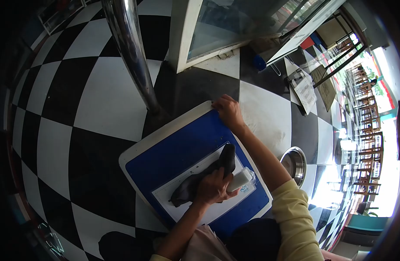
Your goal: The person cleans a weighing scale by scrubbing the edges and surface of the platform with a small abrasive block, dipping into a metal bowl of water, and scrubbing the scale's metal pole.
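Observation:
A blue lid with a rounded white rim (165, 150), like that of a cooler box, sits in front of me at a slant. A white sheet with print at one end (189, 213) is on its blue face. My right hand (228, 114) is closed around the lid's far corner. My left hand (215, 186) is closed on a crumpled black cloth (228, 158) over the sheet. A white bottle-like piece with a clear end (241, 179) lies against its thumb and forefinger; whether these grip it I cannot tell. The palm is hidden.
A shiny metal pole (132, 52) rises just beyond the lid. Behind it stands a white-framed glass panel (182, 43). A steel bowl (294, 165) is on the checkered floor (108, 104) at right, with papers (303, 91) farther back and wooden chairs (369, 143) far right.

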Motion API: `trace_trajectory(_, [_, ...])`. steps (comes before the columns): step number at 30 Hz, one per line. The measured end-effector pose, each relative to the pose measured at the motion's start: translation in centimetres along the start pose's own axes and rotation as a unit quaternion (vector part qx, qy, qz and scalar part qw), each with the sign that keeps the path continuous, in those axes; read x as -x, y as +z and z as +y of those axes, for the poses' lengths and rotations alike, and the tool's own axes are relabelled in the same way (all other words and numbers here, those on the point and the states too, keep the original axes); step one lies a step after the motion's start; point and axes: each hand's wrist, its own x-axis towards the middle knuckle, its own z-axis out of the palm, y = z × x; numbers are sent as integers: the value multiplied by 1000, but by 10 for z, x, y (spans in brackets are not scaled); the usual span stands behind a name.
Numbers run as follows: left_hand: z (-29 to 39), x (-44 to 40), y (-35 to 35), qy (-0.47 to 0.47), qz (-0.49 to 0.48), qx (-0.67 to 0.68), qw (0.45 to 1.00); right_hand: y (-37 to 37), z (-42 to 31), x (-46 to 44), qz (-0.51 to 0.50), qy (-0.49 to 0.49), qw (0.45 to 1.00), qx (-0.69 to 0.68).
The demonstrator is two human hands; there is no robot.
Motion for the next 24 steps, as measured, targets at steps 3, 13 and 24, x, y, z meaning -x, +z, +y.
trace_trajectory(3, [-1, -1, 1, 4, 13, -4, 1000, -16, -4, 41, -17, 23, 1000, -7])
trace_trajectory(13, [-6, 4, 7, 13, 55, 11, 998, 10, -9, -20, -35, 26, 999, 7])
trace_trajectory(24, [-7, 10, 14, 15, 60, 4, 998, 110, -73, -28, -224, -73, 951, 198])
